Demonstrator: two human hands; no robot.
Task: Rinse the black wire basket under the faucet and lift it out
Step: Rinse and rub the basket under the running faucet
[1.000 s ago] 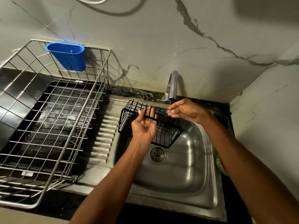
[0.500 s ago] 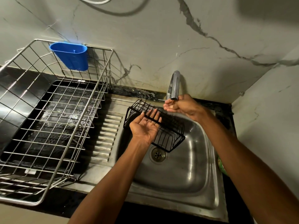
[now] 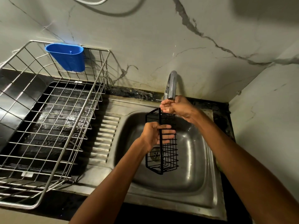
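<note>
While the left hand (image 3: 151, 135) pinches the black wire basket (image 3: 161, 141) on end over the steel sink (image 3: 199, 183), the cupped right hand (image 3: 175, 106) under the curved chrome faucet (image 3: 170, 85) holds nothing; wet wire could easily slip.

black wire basket (image 3: 163, 143) now turned upright, lengthwise over drain.

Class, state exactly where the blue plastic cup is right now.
In the head view the blue plastic cup is at the upper left, hanging on the back rim of the steel wire dish rack, against the marble wall and left of the faucet.
</note>
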